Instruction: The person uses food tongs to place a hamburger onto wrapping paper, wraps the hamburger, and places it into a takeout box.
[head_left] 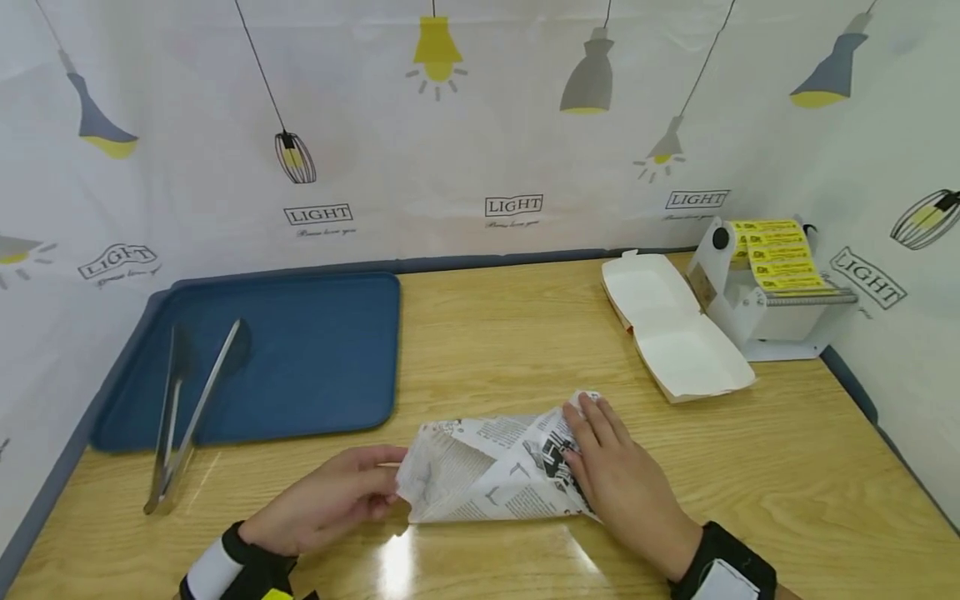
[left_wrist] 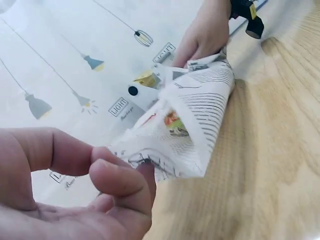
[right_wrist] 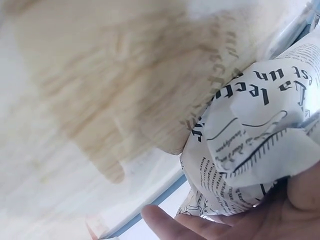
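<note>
A food item wrapped in newsprint-patterned paper point(head_left: 495, 475) lies on the table in front of me. Its left end gapes in the left wrist view, where a bit of orange and green filling point(left_wrist: 176, 124) shows inside; the rest is hidden. My left hand point(head_left: 337, 492) is at that end, fingers loosely bent, fingertips against the paper's edge. My right hand point(head_left: 630, 483) lies over the right end with its fingers straight, pressing the folded paper. In the right wrist view, creased paper point(right_wrist: 250, 140) sits against the right hand's fingers point(right_wrist: 200, 227).
An opened white paper box point(head_left: 690, 342) stands at the back right, beside a dispenser point(head_left: 780, 308) loaded with yellow labels. To the left is a blue tray point(head_left: 322, 350), with metal tongs point(head_left: 176, 425) resting partly on it and overhanging its front edge.
</note>
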